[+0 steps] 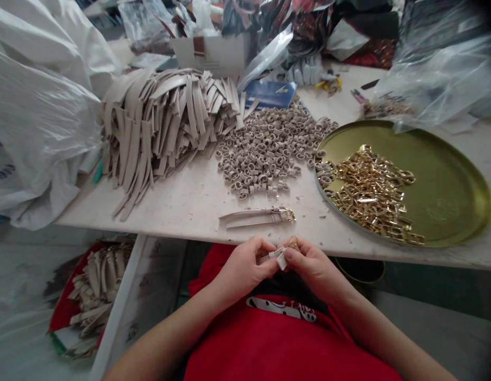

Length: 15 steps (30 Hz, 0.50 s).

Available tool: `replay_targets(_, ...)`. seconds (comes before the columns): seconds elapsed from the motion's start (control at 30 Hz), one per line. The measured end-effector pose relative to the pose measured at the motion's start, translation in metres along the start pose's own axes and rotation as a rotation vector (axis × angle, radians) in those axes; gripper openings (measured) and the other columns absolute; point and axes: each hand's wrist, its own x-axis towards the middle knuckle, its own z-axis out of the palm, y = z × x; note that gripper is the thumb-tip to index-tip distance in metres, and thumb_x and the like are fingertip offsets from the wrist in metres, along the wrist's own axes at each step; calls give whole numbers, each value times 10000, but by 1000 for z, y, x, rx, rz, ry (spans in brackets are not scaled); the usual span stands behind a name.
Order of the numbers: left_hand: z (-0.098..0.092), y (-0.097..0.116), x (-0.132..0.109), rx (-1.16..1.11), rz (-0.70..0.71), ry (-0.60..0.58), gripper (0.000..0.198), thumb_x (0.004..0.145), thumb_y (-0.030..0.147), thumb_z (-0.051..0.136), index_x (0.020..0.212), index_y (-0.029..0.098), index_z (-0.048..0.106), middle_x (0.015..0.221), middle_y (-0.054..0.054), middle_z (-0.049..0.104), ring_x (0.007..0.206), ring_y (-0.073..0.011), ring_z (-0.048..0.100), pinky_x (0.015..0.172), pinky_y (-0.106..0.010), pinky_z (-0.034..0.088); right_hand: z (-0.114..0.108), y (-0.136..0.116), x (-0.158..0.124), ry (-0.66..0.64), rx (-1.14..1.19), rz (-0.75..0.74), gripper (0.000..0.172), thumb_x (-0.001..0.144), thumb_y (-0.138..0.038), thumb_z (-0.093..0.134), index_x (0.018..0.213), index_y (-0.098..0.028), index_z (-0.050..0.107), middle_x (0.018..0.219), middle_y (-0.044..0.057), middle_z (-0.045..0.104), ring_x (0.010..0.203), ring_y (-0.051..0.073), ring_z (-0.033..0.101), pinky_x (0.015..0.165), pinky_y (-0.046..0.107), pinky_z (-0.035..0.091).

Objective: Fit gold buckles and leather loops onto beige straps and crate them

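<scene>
The work surface is a pale, off-white bench (pixel 189 206) with dark specks of debris along its near part. The person wears a red top (pixel 277 349) with a white printed motif and sits or stands close against the near edge; which of the two cannot be told.

Nearest, just off that edge, the left hand (pixel 245 267) and the right hand (pixel 311 267) meet in front of the body. The fingers of both hands pinch a small pale beige strap piece (pixel 282 260), one end of which is folded over. A gold glint shows at the right fingers; its shape is too small to confirm. Below bench level at left, a red container (pixel 62 304) holds further beige strips.

On the bench just beyond the hands lies a flat beige strap with a gold metal buckle (pixel 255 217), its buckle end to the right. To the right stands a round, gold-coloured metal tray (pixel 447 185), bearing a heap of shiny gold metal buckles (pixel 368 196). Small beige oval loops (pixel 265 143) are piled at centre, some reaching the tray's left rim. Left of them is a tall heap of long beige strips (pixel 161 116), beside a large white plastic bag (pixel 38 100).

Farther back are a flat blue packet (pixel 271 94), a white box (pixel 213 55) and, at right, a clear plastic bag (pixel 439 90).
</scene>
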Motion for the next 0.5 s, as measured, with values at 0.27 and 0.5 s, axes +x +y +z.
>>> replay_targets(0.27,3,-5,-3,-316,-106,-83,281,703,353,652,819,129,530,704,-3,593,595,-94,550,571,-218,428,1,6,0,314,-351,-222,271,725,-397,613,837,-220,440,635,-44,510,536,110,461,523,235,376)
replay_targets(0.5,5,-13,-12,-280,-145,-183,309,737,358,612,921,113,572,803,-48,632,681,-125,602,633,-239,454,-2,14,-14,215,-738,-285,139,771,-349,531,794,-214,508,587,-34,496,506,115,444,479,231,348)
